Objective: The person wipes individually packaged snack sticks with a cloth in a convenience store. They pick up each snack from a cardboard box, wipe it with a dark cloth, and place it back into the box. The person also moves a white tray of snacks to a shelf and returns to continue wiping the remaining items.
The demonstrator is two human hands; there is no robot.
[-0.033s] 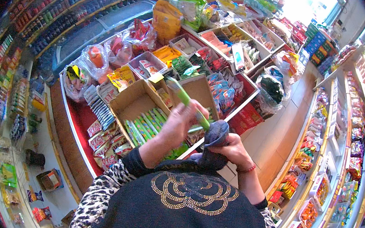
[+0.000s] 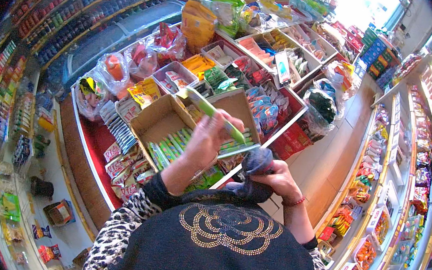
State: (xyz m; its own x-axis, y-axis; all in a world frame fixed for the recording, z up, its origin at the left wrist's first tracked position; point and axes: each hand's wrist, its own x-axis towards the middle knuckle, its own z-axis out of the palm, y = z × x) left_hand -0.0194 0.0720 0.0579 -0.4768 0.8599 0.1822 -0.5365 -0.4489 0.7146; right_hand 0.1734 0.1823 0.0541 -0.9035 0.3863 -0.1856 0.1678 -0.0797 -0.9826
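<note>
A long, narrow green packet (image 2: 203, 106) is pinched in my left hand (image 2: 209, 139), slanting above an open cardboard box (image 2: 158, 115). Its lower right end points toward a bunched dark grey cloth (image 2: 257, 162), with a gap between the two. My right hand (image 2: 279, 180) is closed around the cloth, close to the front of my black top. Similar slim green packets (image 2: 171, 146) lie side by side in the box, partly hidden by my left hand and forearm. A raised flap (image 2: 238, 108) of the cardboard stands behind my left hand.
Snack packs in red and white wrappers (image 2: 133, 171) lie beside the box on the display table. Clear bags (image 2: 113, 71) and plastic bins (image 2: 174, 76) crowd its far part. Stocked shelves (image 2: 389, 172) run along the right and the left (image 2: 24, 111). A phone-like device (image 2: 282, 69) leans on the goods.
The green packet has drawn back from the grey cloth, toward the upper left, with my left hand. The cloth in my right hand sits slightly lower.
</note>
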